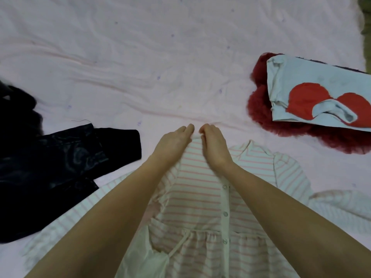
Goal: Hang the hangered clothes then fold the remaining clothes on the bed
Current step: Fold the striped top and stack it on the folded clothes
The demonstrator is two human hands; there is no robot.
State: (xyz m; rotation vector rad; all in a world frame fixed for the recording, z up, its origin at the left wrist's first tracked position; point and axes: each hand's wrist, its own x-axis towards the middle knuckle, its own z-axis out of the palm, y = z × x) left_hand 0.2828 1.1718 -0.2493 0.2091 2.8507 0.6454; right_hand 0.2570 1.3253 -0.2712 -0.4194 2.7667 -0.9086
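A white dress with thin pink stripes point(200, 197) lies spread on the bed in front of me, its button placket running down the middle. Both my hands meet at its top edge. My left hand point(174, 141) lies on the cloth with its fingers nearly straight. My right hand point(212, 145) has its fingers curled and pinches the dress's upper edge. My forearms cover much of the bodice.
A dark navy garment point(60, 167) lies crumpled at the left. At the right, a folded light blue top with red shapes point(317, 97) sits on a dark red fluffy garment point(261, 109). The pale pink bedsheet point(140, 57) stretches beyond.
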